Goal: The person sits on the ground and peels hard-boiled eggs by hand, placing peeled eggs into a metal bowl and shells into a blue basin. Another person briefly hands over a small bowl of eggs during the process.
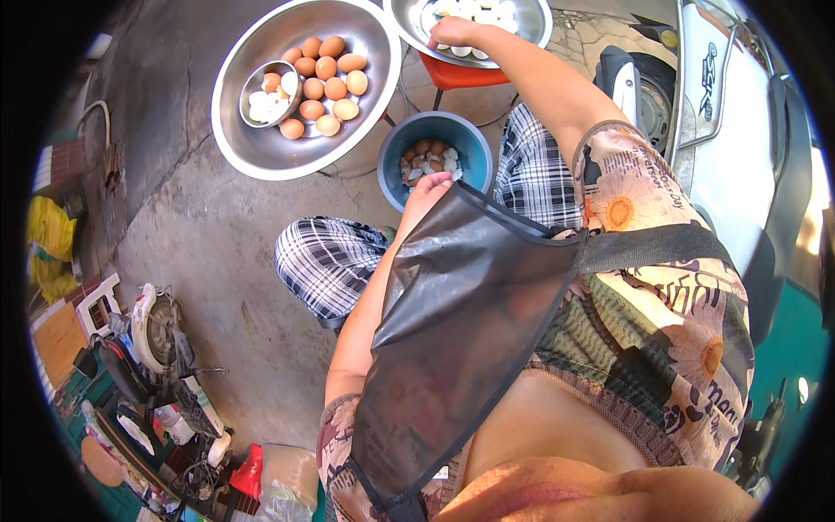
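My right hand [451,31] reaches over the rim of a steel basin [539,27] of white peeled eggs [479,14]. Its fingers point down at the near left side, and I cannot tell whether they hold an egg. My left hand [430,186] is bent at the near rim of a blue-grey bucket [481,163] with cracked eggshells [427,160] at its bottom. Nothing shows in its fingers, partly hidden by the apron. A wide steel basin [244,153] holds several brown eggs [326,67] and a small steel bowl [251,73] containing white pieces and a brown one.
A red stool [456,75] supports the peeled-egg basin. The white motor scooter [724,130] stands close on my right. A dark apron [470,280] hangs before me, above my plaid trousers [329,261]. Another scooter [163,352] and yellow bags [51,228] are at the left on the concrete floor [215,274].
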`<state>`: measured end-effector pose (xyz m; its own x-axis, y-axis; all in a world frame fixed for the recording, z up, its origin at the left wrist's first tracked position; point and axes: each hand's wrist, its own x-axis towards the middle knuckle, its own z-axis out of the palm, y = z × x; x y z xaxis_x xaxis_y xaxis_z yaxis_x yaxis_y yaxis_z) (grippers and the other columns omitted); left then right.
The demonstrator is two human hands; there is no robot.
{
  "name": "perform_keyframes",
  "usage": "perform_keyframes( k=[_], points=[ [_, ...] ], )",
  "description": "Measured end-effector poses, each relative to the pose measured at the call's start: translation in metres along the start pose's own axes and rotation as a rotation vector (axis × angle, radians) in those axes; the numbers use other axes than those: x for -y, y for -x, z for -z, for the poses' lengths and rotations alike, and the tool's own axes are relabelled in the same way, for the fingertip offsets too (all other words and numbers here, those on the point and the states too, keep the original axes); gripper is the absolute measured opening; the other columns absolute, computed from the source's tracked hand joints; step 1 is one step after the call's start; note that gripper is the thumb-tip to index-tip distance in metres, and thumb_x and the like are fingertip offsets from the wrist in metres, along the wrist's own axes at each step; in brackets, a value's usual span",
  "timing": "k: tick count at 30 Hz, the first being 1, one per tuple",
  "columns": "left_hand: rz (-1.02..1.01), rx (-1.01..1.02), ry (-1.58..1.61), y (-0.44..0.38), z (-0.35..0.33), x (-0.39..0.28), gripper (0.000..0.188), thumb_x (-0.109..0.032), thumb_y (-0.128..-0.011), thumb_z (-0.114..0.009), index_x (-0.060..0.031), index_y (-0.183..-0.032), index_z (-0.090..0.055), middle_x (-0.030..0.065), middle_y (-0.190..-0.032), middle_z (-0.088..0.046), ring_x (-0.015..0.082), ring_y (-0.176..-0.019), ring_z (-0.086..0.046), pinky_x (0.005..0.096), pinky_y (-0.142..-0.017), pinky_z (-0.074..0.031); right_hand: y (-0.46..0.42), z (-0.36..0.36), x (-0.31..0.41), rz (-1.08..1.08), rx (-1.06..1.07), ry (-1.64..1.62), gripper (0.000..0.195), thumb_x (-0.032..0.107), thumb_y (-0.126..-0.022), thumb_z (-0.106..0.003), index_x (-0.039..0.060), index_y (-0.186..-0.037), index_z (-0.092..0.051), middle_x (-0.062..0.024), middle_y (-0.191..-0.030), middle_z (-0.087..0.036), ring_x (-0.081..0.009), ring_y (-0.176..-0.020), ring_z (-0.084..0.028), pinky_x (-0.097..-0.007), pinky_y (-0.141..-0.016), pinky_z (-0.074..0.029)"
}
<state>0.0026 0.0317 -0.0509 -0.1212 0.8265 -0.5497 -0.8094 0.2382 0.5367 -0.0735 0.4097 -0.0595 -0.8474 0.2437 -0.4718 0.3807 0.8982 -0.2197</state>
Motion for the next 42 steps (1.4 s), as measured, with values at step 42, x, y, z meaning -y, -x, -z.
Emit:
perform_keyframes(
  k=[42],
  points=[
    [-0.141,-0.114,-0.634,-0.014,0.022,0.021,0.038,-0.019,-0.087,-0.058,0.0020,-0.118,-0.052,0.0130,-0.101,-0.064,0.0182,-0.092,-0.063,0.0283,-0.077,-0.049,0.093,-0.016,0.152,0.446,-0.670,-0.269,0.025,0.021,-0.087,-0.061,0.0093,-0.109,-0.063,-0.0113,-0.101,-0.059,-0.0236,-0.089,-0.062,-0.0313,-0.082,-0.049]
  ],
)
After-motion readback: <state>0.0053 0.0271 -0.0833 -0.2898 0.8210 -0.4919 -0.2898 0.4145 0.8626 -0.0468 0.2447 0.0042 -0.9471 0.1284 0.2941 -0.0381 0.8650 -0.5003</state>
